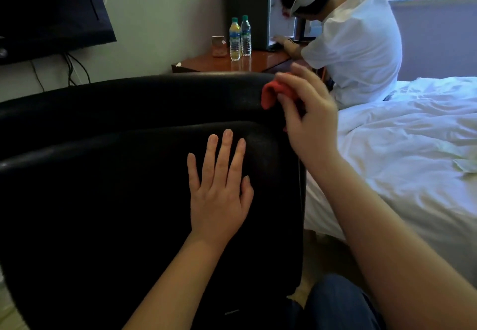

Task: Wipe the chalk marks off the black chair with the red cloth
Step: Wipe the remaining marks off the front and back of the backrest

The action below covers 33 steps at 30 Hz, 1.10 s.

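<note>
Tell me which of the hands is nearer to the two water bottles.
Right. The right hand, gripping the red cloth at the top corner of the black chair, is below and right of the bottles. The left hand lies flat on the chair, farther from them.

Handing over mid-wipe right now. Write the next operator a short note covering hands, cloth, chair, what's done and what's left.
Left hand: open, fingers straight, resting flat on the black chair.
Right hand: holds the bunched red cloth against the chair's upper right corner.
Done: cannot tell how much has been wiped. No distinct chalk marks show in this dim view, only a faint pale haze beside the cloth.
Left: probably wipe that corner, then check the rest of the chair for marks.
</note>
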{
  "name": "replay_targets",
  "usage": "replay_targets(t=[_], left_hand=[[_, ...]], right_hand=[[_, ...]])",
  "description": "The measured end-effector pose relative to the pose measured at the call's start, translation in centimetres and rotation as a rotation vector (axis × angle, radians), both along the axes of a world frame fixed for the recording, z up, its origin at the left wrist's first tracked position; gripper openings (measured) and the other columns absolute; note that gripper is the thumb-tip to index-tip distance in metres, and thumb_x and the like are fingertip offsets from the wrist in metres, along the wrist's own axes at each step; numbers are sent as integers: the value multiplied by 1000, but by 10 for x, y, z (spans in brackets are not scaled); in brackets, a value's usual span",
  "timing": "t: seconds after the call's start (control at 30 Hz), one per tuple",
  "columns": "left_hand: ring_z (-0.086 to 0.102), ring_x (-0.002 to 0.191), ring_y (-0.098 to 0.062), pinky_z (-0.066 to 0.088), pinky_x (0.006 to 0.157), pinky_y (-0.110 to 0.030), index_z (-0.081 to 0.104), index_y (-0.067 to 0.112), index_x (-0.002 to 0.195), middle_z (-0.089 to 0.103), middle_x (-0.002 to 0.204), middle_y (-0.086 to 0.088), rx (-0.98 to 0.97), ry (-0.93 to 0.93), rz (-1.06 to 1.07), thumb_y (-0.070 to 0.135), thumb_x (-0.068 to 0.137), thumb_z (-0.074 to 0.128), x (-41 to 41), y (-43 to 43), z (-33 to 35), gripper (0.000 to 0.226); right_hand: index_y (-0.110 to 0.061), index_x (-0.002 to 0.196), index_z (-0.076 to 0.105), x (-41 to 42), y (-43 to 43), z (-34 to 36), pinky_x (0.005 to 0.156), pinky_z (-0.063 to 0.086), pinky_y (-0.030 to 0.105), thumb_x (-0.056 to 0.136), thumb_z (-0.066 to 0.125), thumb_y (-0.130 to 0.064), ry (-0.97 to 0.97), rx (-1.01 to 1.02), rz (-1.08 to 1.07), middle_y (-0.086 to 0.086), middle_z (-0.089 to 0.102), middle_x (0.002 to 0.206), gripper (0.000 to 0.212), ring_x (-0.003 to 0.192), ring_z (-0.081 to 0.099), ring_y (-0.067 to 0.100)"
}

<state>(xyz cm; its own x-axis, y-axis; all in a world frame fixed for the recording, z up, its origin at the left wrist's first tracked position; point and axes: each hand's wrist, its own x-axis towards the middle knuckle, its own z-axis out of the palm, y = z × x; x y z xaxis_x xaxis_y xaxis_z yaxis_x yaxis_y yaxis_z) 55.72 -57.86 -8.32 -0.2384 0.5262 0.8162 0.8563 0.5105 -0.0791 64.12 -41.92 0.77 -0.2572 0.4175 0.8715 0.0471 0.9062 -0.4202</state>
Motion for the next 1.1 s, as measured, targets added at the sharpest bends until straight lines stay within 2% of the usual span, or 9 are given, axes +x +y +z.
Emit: replay_targets(t=[0.1, 0.2, 0.37, 0.47, 0.67, 0.8, 0.9, 1.0, 1.1], left_hand=[[13, 151, -26, 6, 122, -53, 25, 16, 154, 19, 162, -9, -3, 3, -16, 31, 98, 39, -1, -1, -2, 60], [12, 151, -26, 4, 122, -52, 24, 16, 154, 18, 162, -8, 1, 19, -16, 31, 98, 38, -6, 2, 2, 60], [16, 150, -27, 5, 121, -53, 29, 14, 153, 22, 161, -10, 31, 9, -43, 30, 98, 39, -6, 3, 3, 58], [16, 151, -28, 4, 122, -52, 31, 13, 153, 23, 162, -10, 35, -5, -60, 29, 99, 40, -3, 1, 3, 58], [17, 150, -28, 4, 121, -52, 32, 13, 153, 25, 161, -11, 50, -2, -51, 28, 98, 42, -3, 1, 5, 57], [20, 149, -29, 6, 121, -52, 35, 12, 152, 29, 160, -12, 54, -4, -61, 26, 99, 44, -1, -1, 4, 56], [20, 150, -29, 7, 122, -52, 36, 11, 151, 29, 160, -12, 53, -10, -87, 26, 101, 44, 1, -5, 5, 54], [18, 150, -28, 8, 123, -51, 34, 10, 152, 28, 160, -12, 45, -38, -111, 25, 101, 44, 7, -16, -12, 54], [17, 151, -28, 10, 123, -49, 32, 10, 151, 28, 160, -12, 15, -72, -120, 24, 100, 45, 19, -33, -42, 55]], right_hand=[[-11, 128, 65, 1, -3, -18, 115, 36, 30, 97, 59, -18, -72, -32, 3, 12, 50, 146, 32, 139, 43, 28], [-9, 129, 65, 13, -23, -45, 114, 38, 42, 98, 56, -9, -35, -46, -40, 12, 47, 149, 32, 141, 41, 30], [-7, 127, 65, 52, -68, -108, 108, 44, 26, 95, 57, -2, -108, -6, -96, 9, 52, 144, 33, 132, 52, 16], [-8, 127, 66, 81, -84, -147, 102, 51, 36, 96, 57, -3, -205, 14, -71, 11, 54, 142, 32, 129, 55, 18], [-6, 121, 69, 77, -59, -85, 104, 41, 16, 95, 60, -4, -79, -75, -112, 12, 62, 131, 28, 120, 60, 16], [-6, 131, 62, 58, -65, -90, 107, 36, 11, 97, 52, -6, -89, -144, -115, 15, 53, 143, 36, 130, 52, 18], [-2, 136, 56, 71, -94, -147, 111, 40, 25, 98, 47, 3, -78, -157, -76, 16, 48, 147, 39, 139, 44, 19], [-5, 133, 60, 100, -124, -212, 107, 46, 35, 94, 51, 6, -77, -270, -36, 6, 51, 146, 41, 136, 49, 19], [-15, 133, 58, 121, -141, -249, 104, 47, 26, 88, 62, 11, -104, -466, -26, -20, 47, 146, 52, 131, 51, 6]])
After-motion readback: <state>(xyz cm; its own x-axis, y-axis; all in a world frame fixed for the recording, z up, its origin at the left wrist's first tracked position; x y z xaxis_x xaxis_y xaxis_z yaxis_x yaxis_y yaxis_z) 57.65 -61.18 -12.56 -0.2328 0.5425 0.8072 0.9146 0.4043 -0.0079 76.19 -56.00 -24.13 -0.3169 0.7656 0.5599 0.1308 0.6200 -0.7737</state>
